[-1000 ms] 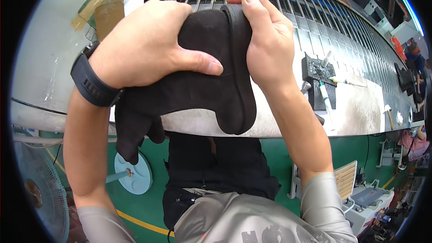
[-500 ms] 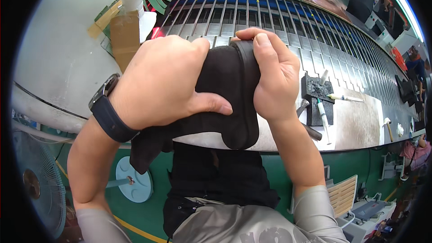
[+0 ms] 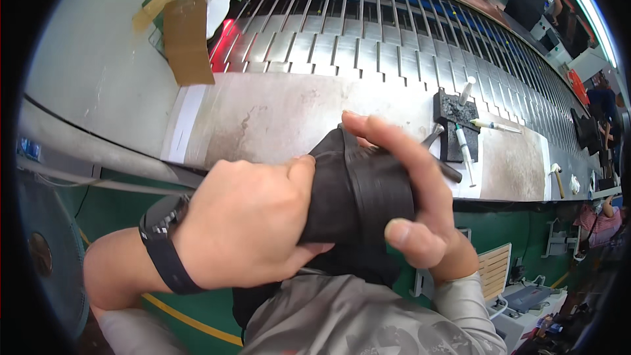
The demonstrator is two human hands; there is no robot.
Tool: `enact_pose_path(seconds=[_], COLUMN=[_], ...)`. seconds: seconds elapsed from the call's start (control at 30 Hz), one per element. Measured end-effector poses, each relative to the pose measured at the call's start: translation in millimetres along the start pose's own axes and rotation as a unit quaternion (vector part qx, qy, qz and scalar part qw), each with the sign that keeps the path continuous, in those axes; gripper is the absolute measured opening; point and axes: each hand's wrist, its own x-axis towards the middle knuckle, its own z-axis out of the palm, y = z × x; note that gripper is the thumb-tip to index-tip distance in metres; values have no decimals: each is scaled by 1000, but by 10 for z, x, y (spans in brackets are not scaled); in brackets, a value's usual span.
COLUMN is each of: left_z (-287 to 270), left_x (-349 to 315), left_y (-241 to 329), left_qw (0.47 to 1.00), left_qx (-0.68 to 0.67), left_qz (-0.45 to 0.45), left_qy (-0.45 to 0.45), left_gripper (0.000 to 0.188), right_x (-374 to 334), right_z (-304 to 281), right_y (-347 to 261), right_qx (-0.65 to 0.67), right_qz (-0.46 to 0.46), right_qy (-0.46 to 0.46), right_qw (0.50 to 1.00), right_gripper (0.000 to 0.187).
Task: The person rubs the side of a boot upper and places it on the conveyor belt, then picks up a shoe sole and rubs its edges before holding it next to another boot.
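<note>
A black boot [image 3: 378, 187] is held up in front of my body, its dark sole turned toward the right. My left hand [image 3: 246, 223], with a dark watch on the wrist, grips the upper from the left side, and its fingers are partly hidden behind the boot. At the sole, my right hand [image 3: 427, 200] wraps around with its fingers over the far edge and its thumb at the near edge. Motion smears the right hand a little. Most of the boot's shaft is hidden by my left hand.
Behind the worktop [image 3: 276, 115] runs a slatted metal conveyor [image 3: 355, 52]. To the right stand a black foam block [image 3: 453, 115], several syringes [image 3: 464, 148] and a hammer [image 3: 434, 135]. Cardboard [image 3: 187, 39] hangs at the left; a fan [image 3: 46, 256] stands lower left.
The boot has come down and closer to my body, turning so its sole shows more. Both hands moved down with it, and my right thumb shifted to the near edge.
</note>
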Motion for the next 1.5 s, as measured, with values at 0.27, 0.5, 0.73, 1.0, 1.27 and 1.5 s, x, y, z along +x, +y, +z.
enact_pose_path(seconds=[0.27, 0.5, 0.73, 1.0, 1.27, 1.5], left_z=[556, 740, 827, 803, 497, 1438], left_x=[-270, -335, -291, -130, 3, 576], left_y=[122, 65, 80, 193, -22, -1089], left_qw=[989, 985, 973, 962, 945, 943], left_qx=[-10, -4, 116, 181, 234, 118], left_qz=[68, 59, 102, 113, 158, 166], left_qy=[132, 163, 169, 173, 168, 263], left_gripper=[82, 71, 48, 39, 45, 75], right_x=[-257, -295, -463, -601, -323, -470], right_z=[270, 473, 446, 408, 311, 395], right_y=[145, 120, 119, 179, 187, 1179], right_qx=[-44, -46, -41, -31, -138, -445], right_qz=[-133, -126, -98, -109, -153, -145], right_qy=[54, 118, 103, 141, 62, -15], right_qw=[989, 984, 989, 984, 977, 884], right_gripper=[63, 55, 53, 49, 48, 61])
